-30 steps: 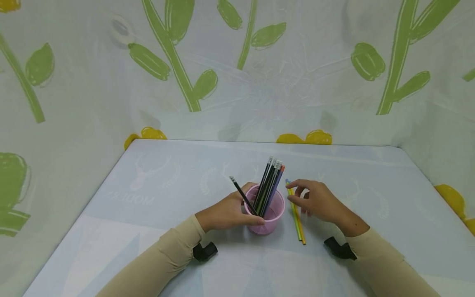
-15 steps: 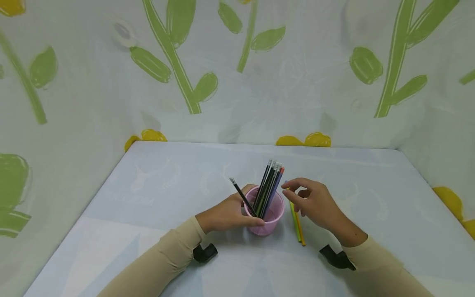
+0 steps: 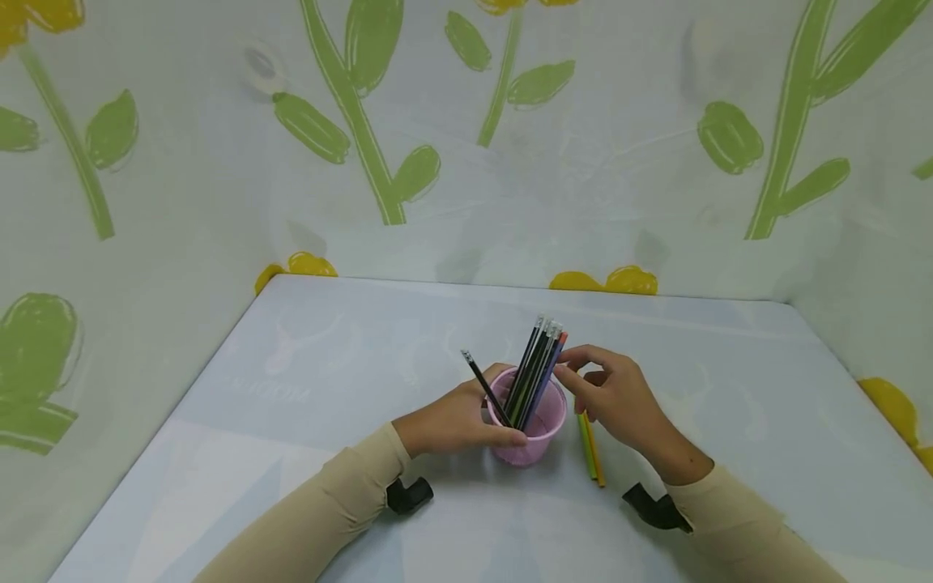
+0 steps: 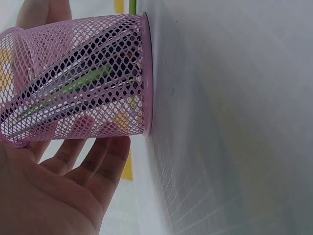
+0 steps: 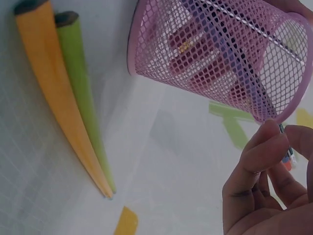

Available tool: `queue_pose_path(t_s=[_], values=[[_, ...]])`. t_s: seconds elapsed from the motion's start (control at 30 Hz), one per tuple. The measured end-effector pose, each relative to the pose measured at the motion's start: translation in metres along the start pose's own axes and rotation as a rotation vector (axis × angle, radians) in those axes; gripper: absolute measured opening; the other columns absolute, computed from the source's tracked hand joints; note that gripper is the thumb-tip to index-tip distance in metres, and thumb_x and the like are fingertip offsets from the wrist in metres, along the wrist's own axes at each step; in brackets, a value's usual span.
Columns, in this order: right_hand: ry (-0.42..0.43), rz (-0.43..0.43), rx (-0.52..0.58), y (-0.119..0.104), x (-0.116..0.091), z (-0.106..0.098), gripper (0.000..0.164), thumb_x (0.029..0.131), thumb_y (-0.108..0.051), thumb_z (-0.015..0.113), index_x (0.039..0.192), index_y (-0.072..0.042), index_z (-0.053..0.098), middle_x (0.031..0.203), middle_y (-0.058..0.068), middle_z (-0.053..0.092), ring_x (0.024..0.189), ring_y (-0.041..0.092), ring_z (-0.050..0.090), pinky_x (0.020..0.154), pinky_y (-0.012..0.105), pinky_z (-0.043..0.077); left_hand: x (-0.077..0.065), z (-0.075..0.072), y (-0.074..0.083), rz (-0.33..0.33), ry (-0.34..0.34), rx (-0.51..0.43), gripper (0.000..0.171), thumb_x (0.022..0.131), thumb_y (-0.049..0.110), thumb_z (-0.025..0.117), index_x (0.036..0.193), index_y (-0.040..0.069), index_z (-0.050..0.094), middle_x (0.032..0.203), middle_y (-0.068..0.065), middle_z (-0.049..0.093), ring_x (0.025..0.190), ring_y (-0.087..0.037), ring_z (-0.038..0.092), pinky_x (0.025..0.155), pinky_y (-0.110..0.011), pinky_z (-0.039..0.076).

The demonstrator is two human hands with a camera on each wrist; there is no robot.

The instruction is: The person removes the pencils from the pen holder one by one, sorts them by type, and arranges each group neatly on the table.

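My left hand [image 3: 459, 413] curls round a pink mesh pencil cup [image 3: 528, 449], its thumb across the near side. Several black pencils [image 3: 532, 364] and a bluish pencil with an orange-red end lean to the right in the cup. One black pencil [image 3: 483, 380] leans left. Beside the rim is my right hand [image 3: 619, 401], thumb and forefinger slightly parted close to the leaning pencils; the right wrist view shows pencils [image 5: 287, 156] through that gap. Beneath the right hand, a yellow-orange pencil [image 3: 596, 461] and a green pencil [image 3: 585, 453] lie on the table, their far ends hidden.
The pale table [image 3: 364, 324] meets a wall covering [image 3: 619, 186] printed with green plants and yellow shapes. Black wrist mounts [image 3: 410, 495] show under both beige sleeves [image 3: 313, 510].
My right hand has moved left from above the loose pencils to the cup's rim. My left hand keeps its hold on the cup. The head view has shifted slightly.
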State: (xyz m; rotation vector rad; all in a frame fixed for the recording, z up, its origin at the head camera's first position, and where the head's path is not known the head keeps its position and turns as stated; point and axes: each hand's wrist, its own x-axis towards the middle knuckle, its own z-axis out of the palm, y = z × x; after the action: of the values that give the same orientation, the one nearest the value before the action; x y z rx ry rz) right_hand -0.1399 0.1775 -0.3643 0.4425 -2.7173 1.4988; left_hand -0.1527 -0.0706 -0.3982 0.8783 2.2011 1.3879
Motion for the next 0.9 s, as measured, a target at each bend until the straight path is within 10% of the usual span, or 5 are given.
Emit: queue_pose_path(t_s=[0.9], values=[[-0.032,0.059,0.086,0.0022,-0.0043,0.0072,0.021,0.096,-0.025,0.068,0.106,-0.007,0.069,0.098,0.016,0.065,0.053,0.017,0.054,0.049,0.026,0.046,0.0007,0.0009,0.0001,-0.033,0.001,0.012,0.082,0.085,0.037,0.079,0.151,0.028,0.032,0.139,0.009,0.053,0.122,-0.005,0.054,0.111,-0.036,0.04]])
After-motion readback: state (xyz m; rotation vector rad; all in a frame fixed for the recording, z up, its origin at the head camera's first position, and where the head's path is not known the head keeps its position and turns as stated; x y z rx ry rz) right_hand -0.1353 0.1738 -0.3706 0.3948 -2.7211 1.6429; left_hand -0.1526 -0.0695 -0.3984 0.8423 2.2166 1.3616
